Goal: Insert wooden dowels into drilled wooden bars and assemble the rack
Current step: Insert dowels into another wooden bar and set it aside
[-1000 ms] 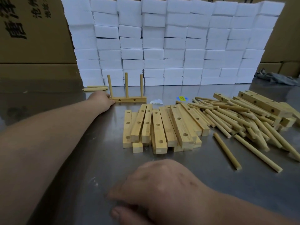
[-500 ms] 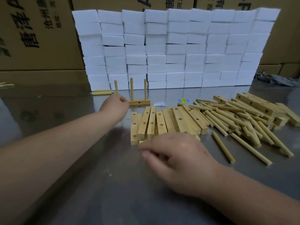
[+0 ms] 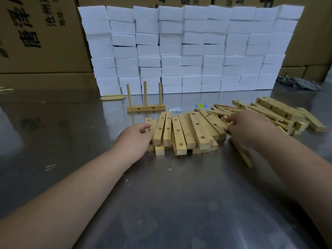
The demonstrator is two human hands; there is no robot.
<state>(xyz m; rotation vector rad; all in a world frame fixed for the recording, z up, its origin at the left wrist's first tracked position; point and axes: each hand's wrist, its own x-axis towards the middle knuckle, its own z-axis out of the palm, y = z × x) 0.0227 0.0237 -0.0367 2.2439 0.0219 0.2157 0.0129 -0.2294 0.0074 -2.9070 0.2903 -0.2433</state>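
Wooden bars [image 3: 181, 133] lie between left fingers [image 3: 147, 126] and right fingers [image 3: 231, 120].

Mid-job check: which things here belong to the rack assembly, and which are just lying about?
Job: drilled bars; loose dowels; bar with three upright dowels.
Lying about: white foam blocks; cardboard boxes; blue sticker; grey rag; paper scrap.

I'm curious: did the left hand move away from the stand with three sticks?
Yes. The left hand drew back from the three-dowel stand, nearer the person, to the left edge of the bar pile.
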